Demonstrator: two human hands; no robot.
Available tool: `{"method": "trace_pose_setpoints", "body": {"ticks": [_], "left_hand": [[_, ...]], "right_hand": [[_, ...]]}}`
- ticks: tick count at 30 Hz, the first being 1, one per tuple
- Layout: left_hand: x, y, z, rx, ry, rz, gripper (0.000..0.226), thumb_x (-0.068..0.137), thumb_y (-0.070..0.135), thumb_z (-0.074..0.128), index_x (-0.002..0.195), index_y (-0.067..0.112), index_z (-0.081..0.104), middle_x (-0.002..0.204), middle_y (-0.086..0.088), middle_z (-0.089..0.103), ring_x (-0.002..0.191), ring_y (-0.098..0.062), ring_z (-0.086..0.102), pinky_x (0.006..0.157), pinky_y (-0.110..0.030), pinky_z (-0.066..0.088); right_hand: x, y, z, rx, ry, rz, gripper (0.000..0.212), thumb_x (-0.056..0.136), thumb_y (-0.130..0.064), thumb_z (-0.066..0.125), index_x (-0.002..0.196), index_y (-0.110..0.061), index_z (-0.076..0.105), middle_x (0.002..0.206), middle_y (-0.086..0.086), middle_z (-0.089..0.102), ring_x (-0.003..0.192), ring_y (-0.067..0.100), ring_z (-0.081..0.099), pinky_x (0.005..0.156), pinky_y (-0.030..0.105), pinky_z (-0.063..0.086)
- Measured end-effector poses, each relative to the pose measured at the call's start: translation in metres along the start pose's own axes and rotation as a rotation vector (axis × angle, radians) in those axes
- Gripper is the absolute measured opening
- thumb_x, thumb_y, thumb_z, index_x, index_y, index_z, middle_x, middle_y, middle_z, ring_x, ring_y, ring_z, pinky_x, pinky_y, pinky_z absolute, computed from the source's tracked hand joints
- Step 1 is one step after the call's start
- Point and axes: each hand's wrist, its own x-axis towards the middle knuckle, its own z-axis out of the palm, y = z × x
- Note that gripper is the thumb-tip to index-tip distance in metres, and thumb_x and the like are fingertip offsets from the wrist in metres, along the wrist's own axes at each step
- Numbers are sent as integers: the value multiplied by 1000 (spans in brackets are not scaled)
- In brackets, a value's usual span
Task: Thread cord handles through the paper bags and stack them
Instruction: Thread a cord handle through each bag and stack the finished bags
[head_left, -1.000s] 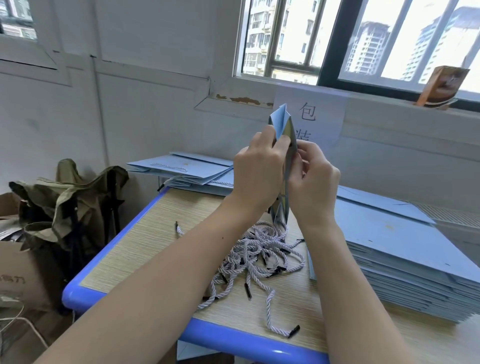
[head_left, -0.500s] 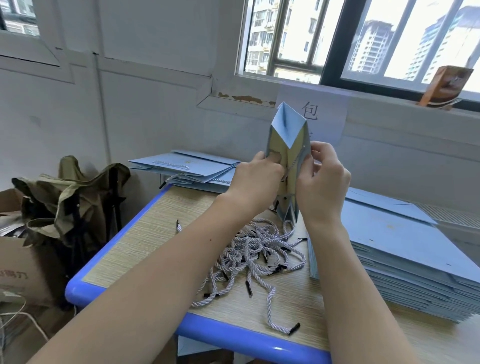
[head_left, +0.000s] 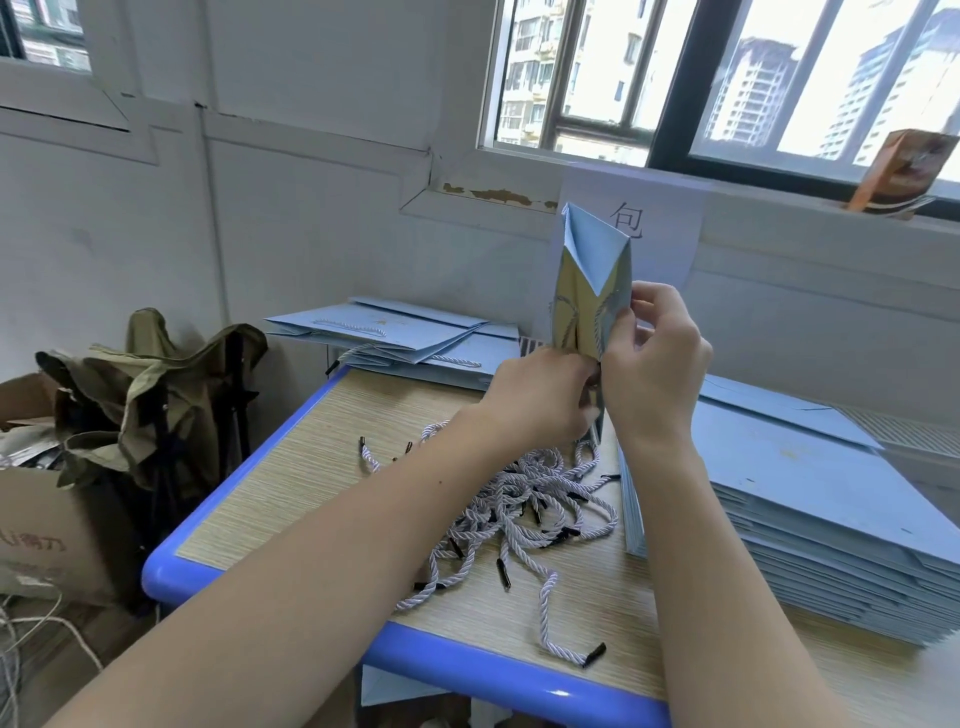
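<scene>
Threading a cord handle into an upright pale-blue paper bag

The pale-blue paper bag (head_left: 592, 270) is held on edge above the wood-topped, blue-rimmed desk (head_left: 332, 493), its mouth spread to show a yellowish lining with two cords inside. The right hand (head_left: 655, 364) pinches the bag's right wall, thumb and forefinger pressed together on it; the left hand (head_left: 540, 397) is curled at the lower opening, though what its fingertips hold is hidden. Thin card like this should be light and easily creased (best pinched near the reinforced rim by the holes), while the white twisted cords with black tips (head_left: 524, 499) heaped below look limp, so the stiff tip seems the place to take them. Finished bags (head_left: 395, 332) lie at the far-left corner, unthreaded flat ones (head_left: 810, 488) stacked right.
</scene>
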Motion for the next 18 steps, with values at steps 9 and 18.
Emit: {"method": "trace_pose_setpoints", "body": {"ticks": [9, 18], "left_hand": [[0, 9, 4, -127, 109, -170, 15, 91, 13, 50, 86, 21, 62, 79, -1, 55, 76, -27, 46, 64, -31, 33], [5, 7, 10, 1, 318, -114, 21, 95, 13, 54, 115, 16, 58, 116, -3, 61, 87, -36, 64, 59, -35, 33]], "right_hand": [[-1, -2, 0, 12, -36, -15, 16, 97, -8, 53, 105, -13, 66, 93, -8, 67, 76, 10, 63, 70, 16, 45], [-1, 0, 2, -24, -110, -56, 9, 99, -14, 55, 103, -16, 63, 84, -8, 67, 75, 16, 68, 71, 34, 54]]}}
